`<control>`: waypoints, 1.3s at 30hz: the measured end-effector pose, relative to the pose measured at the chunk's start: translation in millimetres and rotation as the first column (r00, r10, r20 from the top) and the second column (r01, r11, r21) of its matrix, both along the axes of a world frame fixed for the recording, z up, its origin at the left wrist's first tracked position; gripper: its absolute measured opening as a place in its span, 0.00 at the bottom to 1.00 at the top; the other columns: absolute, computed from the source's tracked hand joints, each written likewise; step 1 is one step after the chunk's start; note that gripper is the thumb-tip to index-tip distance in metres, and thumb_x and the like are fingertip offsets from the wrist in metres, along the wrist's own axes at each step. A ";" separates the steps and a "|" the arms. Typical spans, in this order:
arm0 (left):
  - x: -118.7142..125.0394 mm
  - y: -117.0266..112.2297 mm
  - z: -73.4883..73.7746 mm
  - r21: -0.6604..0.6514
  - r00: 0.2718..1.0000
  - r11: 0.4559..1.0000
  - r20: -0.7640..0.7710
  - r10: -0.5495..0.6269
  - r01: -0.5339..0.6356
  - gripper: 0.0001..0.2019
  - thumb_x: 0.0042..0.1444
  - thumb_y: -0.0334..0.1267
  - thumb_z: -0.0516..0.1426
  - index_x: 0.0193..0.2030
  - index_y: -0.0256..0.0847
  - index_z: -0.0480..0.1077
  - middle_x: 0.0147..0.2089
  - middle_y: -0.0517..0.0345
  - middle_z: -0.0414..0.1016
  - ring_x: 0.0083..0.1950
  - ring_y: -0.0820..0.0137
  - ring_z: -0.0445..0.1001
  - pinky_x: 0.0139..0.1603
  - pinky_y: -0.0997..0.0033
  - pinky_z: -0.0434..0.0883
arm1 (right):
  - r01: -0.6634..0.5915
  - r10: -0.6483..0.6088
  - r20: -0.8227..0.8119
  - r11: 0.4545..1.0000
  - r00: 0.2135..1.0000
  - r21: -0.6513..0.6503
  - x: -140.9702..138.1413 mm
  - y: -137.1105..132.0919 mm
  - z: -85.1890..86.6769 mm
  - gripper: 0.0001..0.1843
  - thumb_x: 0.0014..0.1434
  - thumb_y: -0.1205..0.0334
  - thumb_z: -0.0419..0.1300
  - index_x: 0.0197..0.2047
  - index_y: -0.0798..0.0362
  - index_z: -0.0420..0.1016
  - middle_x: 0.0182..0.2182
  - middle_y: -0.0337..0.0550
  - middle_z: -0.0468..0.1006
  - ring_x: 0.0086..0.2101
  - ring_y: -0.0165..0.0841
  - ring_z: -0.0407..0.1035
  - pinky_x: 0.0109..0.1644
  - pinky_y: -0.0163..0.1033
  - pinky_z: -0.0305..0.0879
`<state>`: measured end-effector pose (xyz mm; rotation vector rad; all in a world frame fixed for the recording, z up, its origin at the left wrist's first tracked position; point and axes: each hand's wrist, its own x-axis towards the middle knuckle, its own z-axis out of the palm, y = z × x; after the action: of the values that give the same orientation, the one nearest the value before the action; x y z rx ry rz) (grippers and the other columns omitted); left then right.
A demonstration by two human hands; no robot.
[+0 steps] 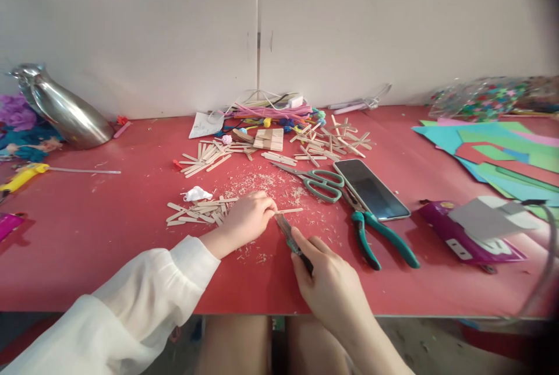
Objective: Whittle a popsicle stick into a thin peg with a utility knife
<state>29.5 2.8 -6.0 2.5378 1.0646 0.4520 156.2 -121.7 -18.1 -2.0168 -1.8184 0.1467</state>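
While my left hand (pixel 248 216) pinches a craft stick (pixel 290 210) over the red tabletop (pixel 131 218), the utility knife (pixel 286 233) gripped in my right hand (pixel 328 279) — pushed too hard — could skid into those pinching fingertips (pixel 271 208).

In our left hand (pixel 248 216) we pinch a wooden stick (pixel 290 210); in our right hand (pixel 328 277) we grip a knife (pixel 285 228), its blade just beside the stick. Shavings (pixel 262 181) litter the red table (pixel 126 212). To the right we see scissors (pixel 306 175), pliers (pixel 358 210) and a phone (pixel 372 190); far left, a metal jug (pixel 67 112); far right, coloured paper (pixel 493 151). Loose sticks (pixel 205 158) lie beyond our left hand.
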 end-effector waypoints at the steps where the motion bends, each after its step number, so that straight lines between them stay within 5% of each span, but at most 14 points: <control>1: 0.1 0.0 -0.3 -0.011 1.000 1.000 0.007 0.007 -0.007 0.08 0.55 0.30 0.50 0.31 0.39 0.70 0.35 0.58 0.71 0.38 0.70 0.70 0.40 0.71 0.66 | -0.016 0.015 -0.040 1.000 0.999 -0.016 1.5 -1.0 1.3 0.21 0.55 0.65 0.46 0.50 0.53 0.70 0.29 0.42 0.75 0.22 0.29 0.69 0.20 0.31 0.61; 11: -5.8 1.9 6.7 -0.120 0.992 0.990 0.089 0.086 -0.075 0.06 0.53 0.30 0.51 0.32 0.40 0.70 0.37 0.58 0.72 0.38 0.70 0.71 0.42 0.70 0.66 | 0.108 -0.088 -0.182 0.989 0.979 0.100 13.8 -5.8 -3.2 0.22 0.56 0.60 0.47 0.52 0.52 0.68 0.30 0.39 0.74 0.13 0.23 0.59 0.17 0.31 0.61; 27: -5.5 0.3 5.1 -0.101 0.997 0.993 0.050 0.065 -0.059 0.07 0.53 0.29 0.52 0.31 0.40 0.70 0.35 0.59 0.72 0.38 0.70 0.70 0.40 0.71 0.66 | 0.042 -0.047 0.056 0.995 0.997 0.089 12.1 0.3 -2.1 0.20 0.57 0.63 0.47 0.52 0.44 0.68 0.27 0.35 0.73 0.17 0.25 0.66 0.17 0.29 0.57; 39: -4.4 0.8 2.1 -0.074 0.997 0.996 0.055 0.058 -0.053 0.08 0.52 0.28 0.51 0.30 0.39 0.70 0.35 0.58 0.73 0.38 0.69 0.70 0.41 0.70 0.66 | 0.007 -0.015 0.121 0.998 0.993 0.062 3.3 2.7 -8.7 0.21 0.57 0.67 0.46 0.51 0.53 0.69 0.29 0.40 0.74 0.21 0.30 0.70 0.19 0.32 0.60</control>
<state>25.1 3.6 -3.9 2.4230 1.1126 0.4883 159.5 -119.0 -26.9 -2.0324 -1.8609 -0.0354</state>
